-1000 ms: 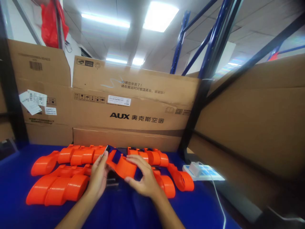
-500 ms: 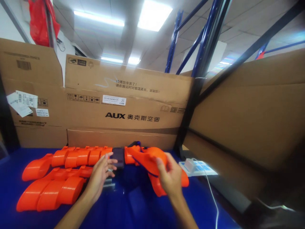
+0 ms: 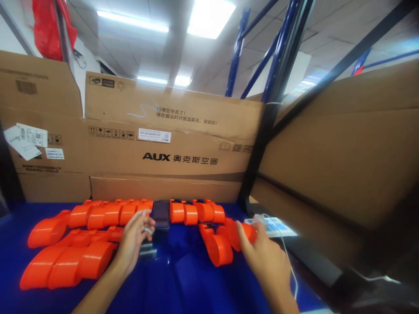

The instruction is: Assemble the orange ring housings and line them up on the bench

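My right hand (image 3: 266, 248) has its thumb and fingers around an orange curved plastic part (image 3: 237, 233) at the right of the blue table. Another orange rounded part (image 3: 220, 249) lies beside it, touching or nearly so. My left hand (image 3: 135, 237) hovers with loosely bent fingers apart, holding nothing I can make out. It is nearest a dark flat phone-like device (image 3: 161, 214) and partly hides the orange parts behind it. A back row of orange parts (image 3: 113, 213) and a front group (image 3: 67, 264) lie left of this hand.
More orange parts with dark clips (image 3: 197, 212) line the back, right of the device. Light-coloured strips (image 3: 148, 250) lie near my left wrist. A white power strip (image 3: 278, 227) with a cable sits at the right edge. Cardboard panels (image 3: 180, 179) and a dark post (image 3: 253, 174) border the table.
My right hand has moved right and lowered the dark-edged orange part to the table, uncovering the back right row. The left hand has shifted slightly left and down.
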